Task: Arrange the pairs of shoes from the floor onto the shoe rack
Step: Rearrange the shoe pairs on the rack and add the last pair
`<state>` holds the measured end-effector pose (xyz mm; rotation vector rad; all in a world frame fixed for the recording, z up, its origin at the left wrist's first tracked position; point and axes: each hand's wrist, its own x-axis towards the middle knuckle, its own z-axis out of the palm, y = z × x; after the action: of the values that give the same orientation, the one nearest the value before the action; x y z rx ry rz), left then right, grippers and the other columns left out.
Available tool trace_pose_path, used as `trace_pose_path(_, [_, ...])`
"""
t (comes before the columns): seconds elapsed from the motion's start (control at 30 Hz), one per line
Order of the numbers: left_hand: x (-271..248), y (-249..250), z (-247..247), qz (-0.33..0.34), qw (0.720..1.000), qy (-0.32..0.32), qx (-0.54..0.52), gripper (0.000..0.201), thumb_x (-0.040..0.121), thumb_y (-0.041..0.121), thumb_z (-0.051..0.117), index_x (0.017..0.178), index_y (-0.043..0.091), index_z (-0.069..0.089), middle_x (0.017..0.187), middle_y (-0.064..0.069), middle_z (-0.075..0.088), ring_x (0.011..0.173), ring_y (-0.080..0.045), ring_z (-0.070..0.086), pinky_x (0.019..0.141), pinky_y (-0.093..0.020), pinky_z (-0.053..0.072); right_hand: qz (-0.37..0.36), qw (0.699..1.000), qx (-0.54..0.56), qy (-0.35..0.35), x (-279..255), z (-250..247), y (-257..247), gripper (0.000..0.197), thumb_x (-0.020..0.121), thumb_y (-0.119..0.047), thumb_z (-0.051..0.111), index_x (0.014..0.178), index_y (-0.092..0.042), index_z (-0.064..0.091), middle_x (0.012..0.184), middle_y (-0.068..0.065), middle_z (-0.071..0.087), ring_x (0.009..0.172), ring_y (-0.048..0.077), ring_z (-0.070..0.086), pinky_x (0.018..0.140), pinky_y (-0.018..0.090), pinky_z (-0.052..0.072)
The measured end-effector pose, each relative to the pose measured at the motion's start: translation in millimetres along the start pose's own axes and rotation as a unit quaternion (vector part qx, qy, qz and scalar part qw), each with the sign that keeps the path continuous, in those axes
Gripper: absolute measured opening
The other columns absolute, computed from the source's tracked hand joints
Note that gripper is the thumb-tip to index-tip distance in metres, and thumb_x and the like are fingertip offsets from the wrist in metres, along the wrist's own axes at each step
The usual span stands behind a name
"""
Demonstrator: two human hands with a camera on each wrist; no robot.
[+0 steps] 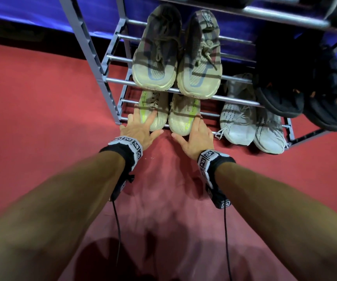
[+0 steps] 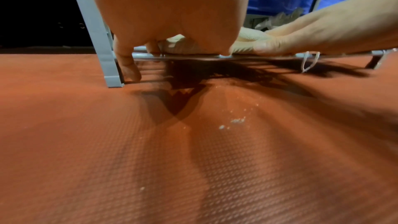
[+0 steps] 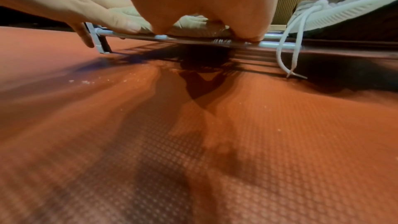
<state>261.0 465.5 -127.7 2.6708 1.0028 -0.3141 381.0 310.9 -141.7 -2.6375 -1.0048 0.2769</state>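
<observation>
Now, left hand [image 1: 140,129]: fingers straight and spread, flat on toe of left green-striped shoe [image 1: 155,110].
Right hand [image 1: 196,138]: fingers straight, flat on right green-striped shoe [image 1: 183,116].
Pair: side by side on lowest tier of shoe rack [image 1: 110,92], toes outward.
Neighbours: white shoes [image 1: 242,124] beside; tan shoes [image 1: 175,57] above.

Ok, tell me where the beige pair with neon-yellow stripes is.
In the head view, the beige pair with neon-yellow stripes sits at the left end of the grey metal rack's bottom shelf, under both hands, left of the white knit sneakers.
</observation>
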Motion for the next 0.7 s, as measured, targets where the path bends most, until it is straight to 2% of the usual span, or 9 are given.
trace_pose_path(0.1, [-6.0,7.5,-1.0,-0.028,0.997,-0.007,-0.066,0.069,0.094,0.066,0.034,0.152,0.043,0.005,0.162,-0.013,-0.008,0.146,-0.031,0.009,0.114,-0.057,0.014,-0.006,0.996,-0.083,-0.013,-4.2,-8.6,-2.6,0.1,0.086,-0.077,0.036,0.151,-0.003,0.016,0.15,0.013,0.032,0.136,0.03,0.032,0.112,0.048,0.023])
trace_pose_path(0.17, [-15.6,18.8,4.9,-0.031,0.994,0.05,-0.091,0.069,0.093,0.062,0.04,0.152,0.043,0.011,0.162,-0.014,-0.008,0.147,-0.033,0.002,0.115,-0.055,0.01,-0.031,0.991,-0.128,-0.009,-8.3,-19.8,1.9,0.1,0.084,-0.078,0.035,0.152,-0.006,0.017,0.151,0.015,0.031,0.137,0.033,0.03,0.112,0.052,0.021])
trace_pose_path(0.23, [-26.9,38.9,13.1,0.0,0.992,0.1,-0.074,0.069,0.09,0.06,0.045,0.151,0.041,0.017,0.161,-0.015,-0.007,0.147,-0.033,-0.005,0.115,-0.057,0.009,-0.039,0.989,-0.144,-0.014,-12.5,-33.7,16.4,0.097,0.086,-0.074,0.039,0.154,-0.01,0.014,0.154,0.016,0.026,0.142,0.034,0.023,0.114,0.055,0.016])
trace_pose_path(0.3, [-34.3,63.1,20.7,0.028,0.994,0.092,-0.057,0.071,0.089,0.063,0.043,0.151,0.045,0.013,0.162,-0.012,-0.011,0.148,-0.031,-0.015,0.115,-0.061,0.0,-0.021,0.988,-0.148,-0.029,-16.9,-48.3,39.2,0.091,0.089,-0.067,0.044,0.155,-0.014,0.01,0.158,0.017,0.018,0.146,0.035,0.014,0.115,0.056,0.011])
trace_pose_path(0.4, [-36.2,96.8,23.2,0.024,0.996,0.079,-0.035,0.074,0.087,0.071,0.039,0.15,0.049,0.008,0.162,-0.01,-0.014,0.146,-0.031,-0.023,0.108,-0.067,-0.014,0.021,0.985,-0.168,-0.028,-26.4,-70.0,79.7,0.086,0.09,-0.063,0.046,0.154,-0.018,0.011,0.158,0.02,0.013,0.146,0.037,0.01,0.114,0.058,0.014])
trace_pose_path(0.5, [-35.7,128.3,22.6,0.042,0.996,0.085,0.001,0.077,0.085,0.076,0.035,0.15,0.049,0.005,0.161,-0.014,-0.012,0.145,-0.036,-0.023,0.109,-0.064,-0.016,0.066,0.984,-0.161,-0.036,-36.6,-85.8,119.4,0.086,0.088,-0.068,0.044,0.154,-0.024,0.012,0.159,0.023,0.006,0.147,0.04,0.004,0.111,0.061,0.018])
trace_pose_path(0.57, [-34.3,150.2,24.0,0.075,0.993,0.084,0.034,0.077,0.085,0.078,0.03,0.151,0.049,0.001,0.162,-0.013,-0.012,0.146,-0.037,-0.02,0.111,-0.061,-0.015,0.088,0.985,-0.137,-0.05,-42.7,-93.0,139.5,0.086,0.088,-0.07,0.041,0.155,-0.029,0.006,0.159,0.024,0.001,0.147,0.041,-0.002,0.11,0.064,0.018])
trace_pose_path(0.7, [-24.7,194.5,32.3,0.136,0.988,0.063,0.033,0.076,0.088,0.076,0.028,0.152,0.045,0.001,0.162,-0.017,-0.001,0.148,-0.036,-0.005,0.117,-0.053,-0.002,0.102,0.988,-0.099,-0.067,-49.1,-103.5,167.2,0.084,0.091,-0.064,0.041,0.156,-0.029,0.0,0.161,0.019,-0.012,0.148,0.038,-0.011,0.112,0.062,0.017])
